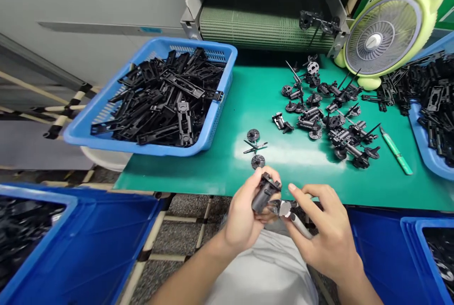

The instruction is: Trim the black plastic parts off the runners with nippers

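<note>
My left hand [243, 213] grips a black moulded plastic part [264, 195] in front of my body, just past the near edge of the green mat. My right hand [324, 231] holds a pair of side cutters [289, 213], and their steel jaws [278, 208] reach in against the underside of the black part. Just beyond my hands, two small black discs [257, 161] and a thin black pin piece [255, 147] lie on the green work mat [227, 172]. Further right lies a scattered group of black assembled parts [335, 118].
A light blue basket [149, 139] heaped with black plastic frames stands at the mat's far left. Beyond the mat run a green conveyor belt [262, 30] and a lime-green fan [381, 35]. A green utility knife [395, 151] and a blue tray [425, 149] lie right; deep blue bins [106, 220] sit low on both sides.
</note>
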Demonstrator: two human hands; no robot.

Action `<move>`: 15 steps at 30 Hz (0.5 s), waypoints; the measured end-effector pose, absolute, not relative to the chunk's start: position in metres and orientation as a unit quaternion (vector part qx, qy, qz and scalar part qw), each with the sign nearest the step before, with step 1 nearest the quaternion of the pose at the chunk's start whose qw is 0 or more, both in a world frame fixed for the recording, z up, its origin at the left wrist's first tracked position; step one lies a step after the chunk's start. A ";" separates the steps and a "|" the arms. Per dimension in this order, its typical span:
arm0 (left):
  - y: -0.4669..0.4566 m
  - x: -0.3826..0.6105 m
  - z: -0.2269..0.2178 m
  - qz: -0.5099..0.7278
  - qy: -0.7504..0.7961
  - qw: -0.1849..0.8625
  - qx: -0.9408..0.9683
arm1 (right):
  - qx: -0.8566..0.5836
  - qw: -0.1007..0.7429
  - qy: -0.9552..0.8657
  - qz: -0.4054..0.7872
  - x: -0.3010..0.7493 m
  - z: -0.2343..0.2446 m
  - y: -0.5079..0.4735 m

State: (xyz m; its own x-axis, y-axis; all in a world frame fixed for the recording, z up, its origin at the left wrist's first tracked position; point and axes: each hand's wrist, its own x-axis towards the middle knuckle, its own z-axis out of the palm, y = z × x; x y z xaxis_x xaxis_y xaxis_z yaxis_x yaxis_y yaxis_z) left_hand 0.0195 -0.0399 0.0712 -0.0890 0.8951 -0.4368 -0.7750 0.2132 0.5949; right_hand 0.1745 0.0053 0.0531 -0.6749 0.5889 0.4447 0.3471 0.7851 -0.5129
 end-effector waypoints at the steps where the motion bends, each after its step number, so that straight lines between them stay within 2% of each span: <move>1: -0.040 0.022 0.072 0.625 0.398 0.667 0.073 | -0.268 0.304 -0.896 0.181 0.175 0.055 0.005; 15: -0.041 0.034 0.069 0.665 0.452 0.591 0.070 | -0.342 0.280 -0.889 0.118 0.180 0.055 -0.011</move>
State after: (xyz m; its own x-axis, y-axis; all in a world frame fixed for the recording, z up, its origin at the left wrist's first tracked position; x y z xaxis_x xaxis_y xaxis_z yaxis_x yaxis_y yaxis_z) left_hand 0.0342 -0.0405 0.0685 -0.2925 0.8490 -0.4399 -0.7217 0.1058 0.6841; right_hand 0.1800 -0.0108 0.0552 -0.6102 0.6737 0.4169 0.5413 0.7387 -0.4016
